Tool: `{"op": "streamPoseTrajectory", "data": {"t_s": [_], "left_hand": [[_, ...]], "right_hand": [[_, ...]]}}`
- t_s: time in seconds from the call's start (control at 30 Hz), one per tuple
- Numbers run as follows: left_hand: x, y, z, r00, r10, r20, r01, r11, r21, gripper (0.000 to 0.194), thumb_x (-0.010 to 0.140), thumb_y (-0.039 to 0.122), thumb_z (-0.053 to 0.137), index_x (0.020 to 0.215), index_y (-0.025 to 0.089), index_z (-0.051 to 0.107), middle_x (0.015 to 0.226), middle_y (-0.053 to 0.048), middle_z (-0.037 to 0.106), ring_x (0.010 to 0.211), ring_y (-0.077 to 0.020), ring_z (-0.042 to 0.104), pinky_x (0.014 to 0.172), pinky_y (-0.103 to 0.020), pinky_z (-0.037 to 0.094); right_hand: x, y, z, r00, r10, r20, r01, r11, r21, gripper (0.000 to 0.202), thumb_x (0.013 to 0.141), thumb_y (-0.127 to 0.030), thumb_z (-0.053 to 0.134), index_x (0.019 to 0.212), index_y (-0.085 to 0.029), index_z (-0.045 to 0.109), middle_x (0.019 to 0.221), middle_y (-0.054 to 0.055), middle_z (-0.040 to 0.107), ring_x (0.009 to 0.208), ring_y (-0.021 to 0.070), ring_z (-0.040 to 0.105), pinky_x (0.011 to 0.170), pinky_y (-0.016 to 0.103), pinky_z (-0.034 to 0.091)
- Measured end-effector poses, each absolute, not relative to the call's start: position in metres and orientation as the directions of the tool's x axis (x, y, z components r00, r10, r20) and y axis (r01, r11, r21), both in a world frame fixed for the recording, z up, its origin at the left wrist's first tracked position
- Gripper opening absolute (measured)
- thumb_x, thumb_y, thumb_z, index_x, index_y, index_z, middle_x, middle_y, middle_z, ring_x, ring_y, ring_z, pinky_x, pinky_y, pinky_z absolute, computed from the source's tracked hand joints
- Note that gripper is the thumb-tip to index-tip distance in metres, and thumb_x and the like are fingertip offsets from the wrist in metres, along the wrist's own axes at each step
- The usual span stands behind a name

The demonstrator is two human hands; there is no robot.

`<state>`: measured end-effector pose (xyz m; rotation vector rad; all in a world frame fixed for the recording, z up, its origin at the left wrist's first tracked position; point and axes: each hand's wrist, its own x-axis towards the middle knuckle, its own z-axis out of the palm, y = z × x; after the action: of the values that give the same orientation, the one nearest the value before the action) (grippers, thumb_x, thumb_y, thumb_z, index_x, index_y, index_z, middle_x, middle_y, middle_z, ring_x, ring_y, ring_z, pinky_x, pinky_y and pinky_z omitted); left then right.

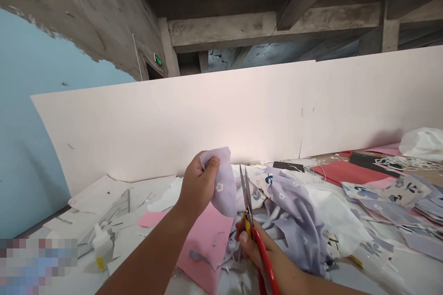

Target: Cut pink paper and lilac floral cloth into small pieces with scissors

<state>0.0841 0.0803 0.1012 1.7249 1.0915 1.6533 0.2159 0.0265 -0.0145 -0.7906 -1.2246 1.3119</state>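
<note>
My left hand [200, 182] pinches a piece of lilac fabric [224, 191] printed with small white flowers, thumb on the near side. In my right hand [254, 244] is a pair of scissors [265, 258] with red handles and a yellow part near the pivot. Its blades point up, slightly parted, just right of the fabric and apart from it. Below the left hand lies a pink sheet [207, 244] with fabric scraps on it. A crumpled heap of lilac flowered cloth [294, 207] rests behind and right of the scissors.
A white bottle [102, 242] and white paper pieces [100, 193] lie to the left. At the right are red sheets [349, 169], cut fabric pieces [384, 209], white string [411, 163] and a white bag [422, 142]. A tall white board [207, 120] stands behind.
</note>
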Motion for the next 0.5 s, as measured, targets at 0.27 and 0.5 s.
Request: {"op": "streamPoseTrajectory", "data": {"t_s": [0.27, 0.5], "left_hand": [[0.089, 0.085, 0.092, -0.017, 0.824, 0.566, 0.175, -0.555, 0.813, 0.029, 0.075, 0.044, 0.051, 0.083, 0.018, 0.059, 0.067, 0.0, 0.056, 0.063, -0.0136, 0.051, 0.055, -0.023, 0.041], [0.087, 0.099, 0.072, -0.028, 0.827, 0.561, 0.237, -0.54, 0.808, 0.028, 0.074, 0.044, 0.051, 0.076, 0.017, 0.057, 0.062, 0.001, 0.053, 0.058, -0.0139, 0.049, 0.052, -0.023, 0.038]], "right_hand": [[0.206, 0.043, -0.024, -0.211, 0.957, 0.2, -0.356, 0.115, -0.927, 0.044, 0.057, -0.052, 0.07, 0.072, -0.02, 0.045, 0.059, -0.007, 0.039, 0.053, 0.0081, 0.036, 0.052, 0.022, 0.032], [0.198, 0.05, -0.023, -0.141, 0.958, 0.248, -0.25, 0.208, -0.946, 0.043, 0.065, -0.062, 0.058, 0.073, -0.021, 0.049, 0.067, -0.002, 0.046, 0.068, 0.0147, 0.047, 0.064, 0.027, 0.039]]}}
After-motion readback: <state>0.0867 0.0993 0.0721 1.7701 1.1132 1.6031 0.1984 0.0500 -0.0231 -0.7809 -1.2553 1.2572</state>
